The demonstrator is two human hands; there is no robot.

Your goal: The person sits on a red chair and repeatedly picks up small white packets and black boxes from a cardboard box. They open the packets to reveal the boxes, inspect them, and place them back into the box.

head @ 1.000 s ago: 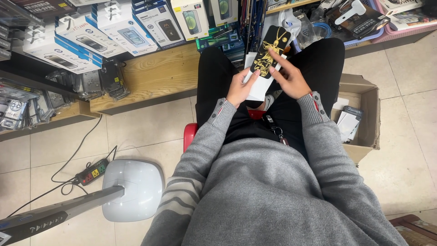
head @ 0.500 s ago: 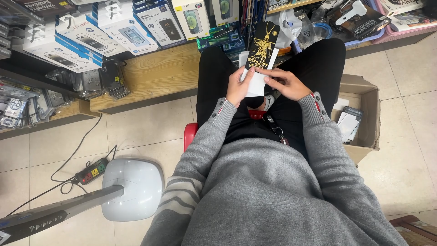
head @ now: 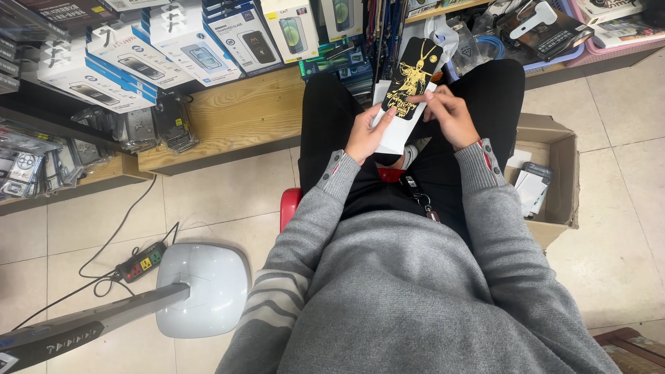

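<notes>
Black phone case, gold figure print; white sleeve; grey sweater.

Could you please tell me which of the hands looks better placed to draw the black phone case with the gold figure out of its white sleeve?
Probably the right hand: its fingertips pinch the black phone case with the gold figure, while the left hand grips the white sleeve.

Bright, even indoor light from overhead; soft shadows lie on the floor under the box. The lamp base shows mild glare. Focus is sharp, with slight wide-angle bending at the edges
</notes>
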